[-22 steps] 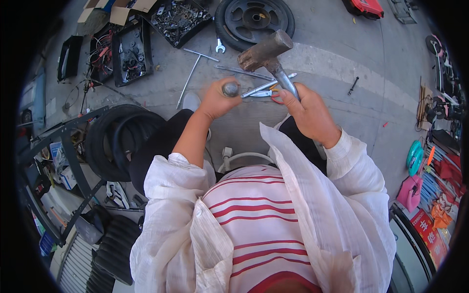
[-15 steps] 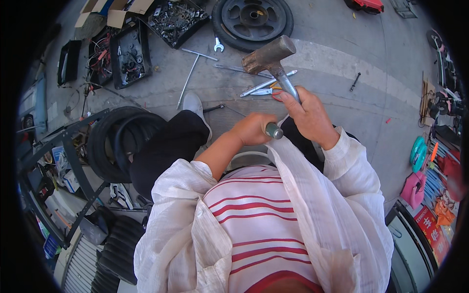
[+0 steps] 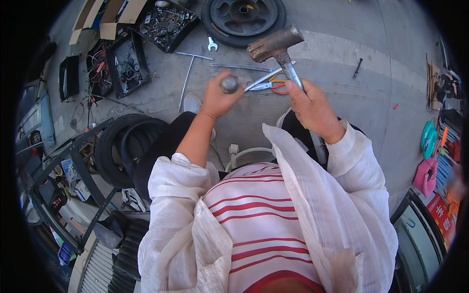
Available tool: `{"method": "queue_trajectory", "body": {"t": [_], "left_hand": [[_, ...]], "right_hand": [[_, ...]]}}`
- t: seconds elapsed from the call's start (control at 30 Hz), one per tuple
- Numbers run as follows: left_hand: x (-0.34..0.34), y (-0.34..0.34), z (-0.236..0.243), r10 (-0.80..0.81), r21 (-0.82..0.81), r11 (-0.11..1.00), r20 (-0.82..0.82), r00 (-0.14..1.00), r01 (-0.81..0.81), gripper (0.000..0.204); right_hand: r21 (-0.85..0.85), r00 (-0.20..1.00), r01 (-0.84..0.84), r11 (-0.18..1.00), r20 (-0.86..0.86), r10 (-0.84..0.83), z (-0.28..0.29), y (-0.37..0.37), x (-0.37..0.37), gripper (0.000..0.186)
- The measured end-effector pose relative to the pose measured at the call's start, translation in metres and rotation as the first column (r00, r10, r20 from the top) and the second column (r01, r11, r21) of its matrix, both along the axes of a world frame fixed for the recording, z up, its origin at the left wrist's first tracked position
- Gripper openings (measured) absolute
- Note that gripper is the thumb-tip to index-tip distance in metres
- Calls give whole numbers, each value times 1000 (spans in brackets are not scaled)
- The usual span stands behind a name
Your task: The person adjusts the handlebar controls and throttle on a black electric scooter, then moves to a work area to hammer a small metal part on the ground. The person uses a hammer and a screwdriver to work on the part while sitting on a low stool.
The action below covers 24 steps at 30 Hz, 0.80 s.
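Hammer (image 3: 275,45) is gripped by its handle in the closed right hand (image 3: 312,108), the rusty head held out beyond the thumb. A round-ended tool (image 3: 228,85) is enclosed by the left hand (image 3: 216,97), its blunt end turned toward the camera, apart from the hammer. Pliers (image 3: 261,87) are seen on the ground between.

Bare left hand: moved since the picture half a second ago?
Yes: the bare left hand has moved up and left in view, closer to the silver T-shaped metal tool on the ground.
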State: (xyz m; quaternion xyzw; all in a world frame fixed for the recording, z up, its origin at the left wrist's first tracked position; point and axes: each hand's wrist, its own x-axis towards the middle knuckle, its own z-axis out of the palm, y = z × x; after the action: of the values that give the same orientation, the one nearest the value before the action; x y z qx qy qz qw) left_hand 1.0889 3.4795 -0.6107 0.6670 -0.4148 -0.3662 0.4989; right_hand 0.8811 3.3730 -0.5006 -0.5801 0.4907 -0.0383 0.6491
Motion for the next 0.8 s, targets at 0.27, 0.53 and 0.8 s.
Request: {"method": "queue_trajectory", "body": {"t": [0.27,0.53,0.8], "left_hand": [[19,-31,25,247,36,969,-149,957,-244,17],[45,-23,2,352,67,936,-213,911,-346,15],[42,-22,-1,321,111,946,-181,930,-305,16]], "right_hand": [[45,999,37,998,25,-38,10,-6,-1,36],[22,999,20,1000,41,-21,7,-7,-4,39],[14,1000,2,1000,31,-3,5,-7,-3,40]]}}
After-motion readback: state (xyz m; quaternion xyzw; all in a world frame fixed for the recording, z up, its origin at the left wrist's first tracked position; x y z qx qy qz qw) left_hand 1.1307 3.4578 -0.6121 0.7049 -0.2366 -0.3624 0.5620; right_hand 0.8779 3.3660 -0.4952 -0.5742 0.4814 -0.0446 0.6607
